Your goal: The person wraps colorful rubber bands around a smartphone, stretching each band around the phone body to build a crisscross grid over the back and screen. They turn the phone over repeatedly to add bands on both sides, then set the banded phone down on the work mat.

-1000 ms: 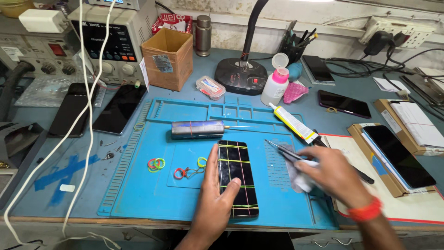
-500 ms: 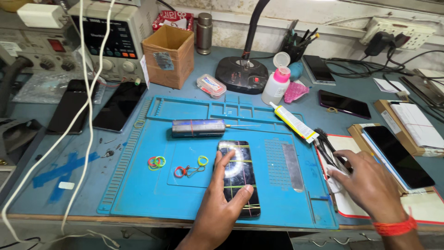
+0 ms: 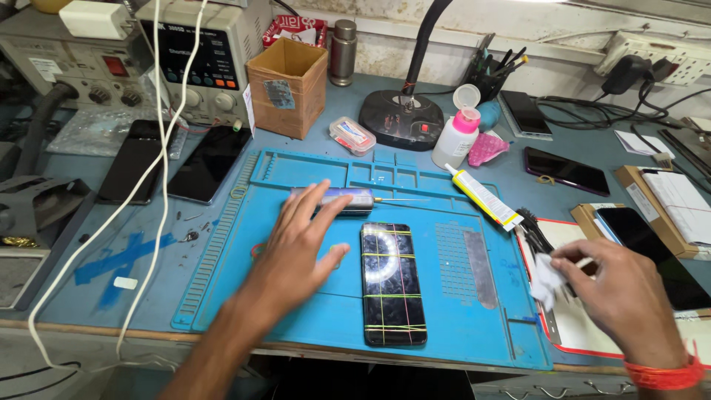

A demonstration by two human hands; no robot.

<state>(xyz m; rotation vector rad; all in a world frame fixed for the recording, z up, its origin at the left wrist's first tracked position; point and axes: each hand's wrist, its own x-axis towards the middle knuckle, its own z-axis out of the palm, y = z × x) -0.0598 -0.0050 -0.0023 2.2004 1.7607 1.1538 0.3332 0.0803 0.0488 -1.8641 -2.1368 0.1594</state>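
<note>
A blue-grey tabletop [image 3: 415,111] fills the view, seen from above. Most of its middle is covered by a bright blue work mat [image 3: 296,311] with moulded compartments along its far edge.

At the back left stand two bench instruments; the nearer one is a pale power supply [image 3: 204,59] with knobs, and white cables hang down in front of it. Beside it sits an open cardboard box [image 3: 285,89], and further right the round black base of a desk lamp [image 3: 400,118].

On the mat lies a dark smartphone [image 3: 392,285], face up and lengthwise, bound by several thin rubber bands (yellow and green lines crossing the glass). Two more dark phones [image 3: 178,163] lie side by side left of the mat.

The left hand [image 3: 296,244] lies open over the mat just left of the smartphone, fingers spread and apart, fingertips reaching to a slim silver-blue tool [image 3: 348,200] with a thin needle tip pointing right. It grips nothing.

The right hand [image 3: 618,292] is off the mat's right edge, above a red-edged pad, fingers pinched together on a small white wipe [image 3: 546,278]. An orange band circles its wrist.

Smaller items: a white bottle with a pink cap [image 3: 455,137] and a white-and-yellow glue tube [image 3: 485,196] lying at a slant.
</note>
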